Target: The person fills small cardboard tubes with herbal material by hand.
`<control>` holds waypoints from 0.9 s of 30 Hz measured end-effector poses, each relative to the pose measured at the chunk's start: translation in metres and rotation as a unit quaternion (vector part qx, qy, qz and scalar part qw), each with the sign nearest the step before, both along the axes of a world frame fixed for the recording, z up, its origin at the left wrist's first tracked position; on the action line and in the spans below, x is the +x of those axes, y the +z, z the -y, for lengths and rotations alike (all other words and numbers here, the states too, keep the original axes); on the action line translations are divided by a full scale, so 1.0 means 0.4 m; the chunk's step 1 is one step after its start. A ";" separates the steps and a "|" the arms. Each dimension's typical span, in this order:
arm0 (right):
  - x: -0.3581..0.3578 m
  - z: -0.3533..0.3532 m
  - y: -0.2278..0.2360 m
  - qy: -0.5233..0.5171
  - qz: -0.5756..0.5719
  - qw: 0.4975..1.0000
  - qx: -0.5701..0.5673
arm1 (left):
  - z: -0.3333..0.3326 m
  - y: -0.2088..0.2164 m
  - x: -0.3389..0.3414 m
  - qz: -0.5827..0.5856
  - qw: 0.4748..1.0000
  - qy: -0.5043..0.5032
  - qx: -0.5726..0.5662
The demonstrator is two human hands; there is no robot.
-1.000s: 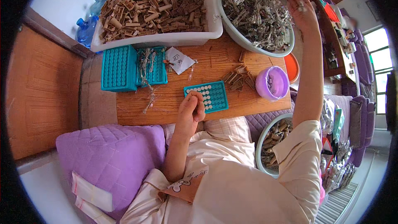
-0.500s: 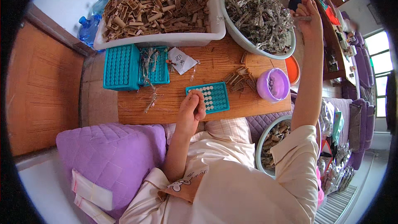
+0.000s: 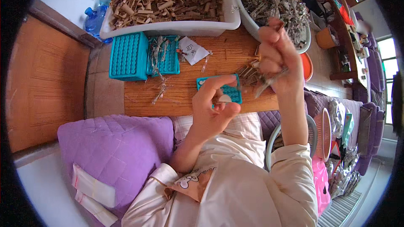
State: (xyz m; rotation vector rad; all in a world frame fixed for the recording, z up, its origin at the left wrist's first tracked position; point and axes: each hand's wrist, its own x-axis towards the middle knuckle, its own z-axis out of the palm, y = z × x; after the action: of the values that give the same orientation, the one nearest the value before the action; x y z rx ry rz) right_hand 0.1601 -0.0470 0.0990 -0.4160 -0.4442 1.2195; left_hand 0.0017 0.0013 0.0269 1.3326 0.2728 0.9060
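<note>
My left hand is in front of the teal dimpled tray, partly covering it. Its thumb and forefinger are spread, while the other fingers curl round a small piece with a round white face. To the right, my right hand is raised over the table's right side, its fingers bent and blurred by motion. A clear, shiny plastic strip hangs from the right hand, its contents smeared. Something small and brown shows at that hand's fingertips.
A white bin of brown half-tube pieces stands at the back, beside a round tub of clear plastic packets. Teal trays and a paper slip lie left of centre. Loose brown pieces lie near my right hand.
My right hand has come down and left from beside the plastic-packet tub toward my left hand. My left thumb and forefinger have spread from a closed fist. The whole view has shifted slightly.
</note>
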 end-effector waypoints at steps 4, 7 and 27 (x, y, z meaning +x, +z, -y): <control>-0.094 -0.009 -0.031 0.004 0.068 0.998 -0.012 | 0.005 0.005 -0.023 -0.032 0.998 0.000 0.061; -0.121 0.001 -0.038 -0.004 0.127 0.992 -0.004 | 0.005 -0.013 -0.035 -0.056 0.997 -0.017 0.052; -0.168 0.077 -0.060 -0.103 0.404 0.896 -0.154 | -0.020 -0.021 -0.050 -0.005 0.946 0.165 0.278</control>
State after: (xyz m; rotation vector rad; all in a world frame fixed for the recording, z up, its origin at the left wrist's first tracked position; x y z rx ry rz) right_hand 0.0927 -0.0777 0.0749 -1.2335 -0.8914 0.8645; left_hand -0.0183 0.0094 0.0183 1.8452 0.2627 1.3218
